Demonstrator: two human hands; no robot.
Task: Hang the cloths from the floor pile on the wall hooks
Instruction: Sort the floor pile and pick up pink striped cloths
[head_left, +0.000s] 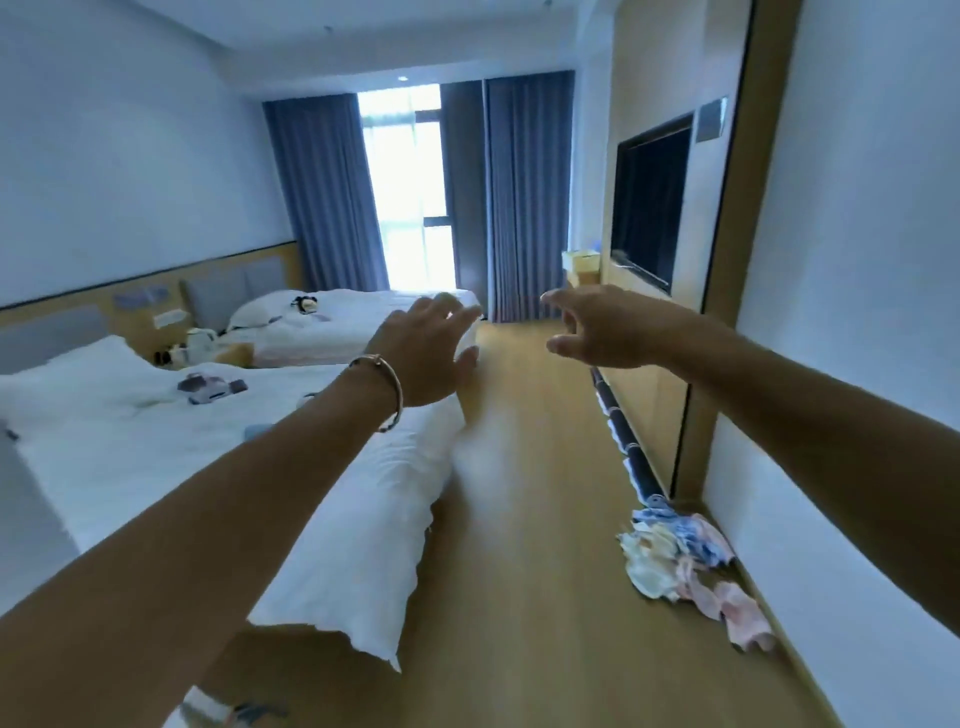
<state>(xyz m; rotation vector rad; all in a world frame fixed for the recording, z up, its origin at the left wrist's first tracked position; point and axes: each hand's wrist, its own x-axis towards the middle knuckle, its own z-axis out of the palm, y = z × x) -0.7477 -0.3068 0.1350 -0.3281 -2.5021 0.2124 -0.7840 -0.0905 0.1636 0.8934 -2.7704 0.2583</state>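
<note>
A pile of cloths (685, 558) in cream, pink and blue lies on the wooden floor against the right wall. My left hand (428, 348) is stretched out ahead at chest height, fingers relaxed, holding nothing; a bracelet circles its wrist. Level with it, my right hand (597, 332) reaches forward with loosely spread fingers and is empty too. Both hands are well above and beyond the pile. No wall hooks show in this view.
Two white beds (156, 441) fill the left side. A dark pole (623, 441) leans along the wooden panel wall on the right, ending at the pile. A television (649, 208) hangs on that wall. Bare wooden floor (530, 467) runs between bed and wall toward curtains (524, 197).
</note>
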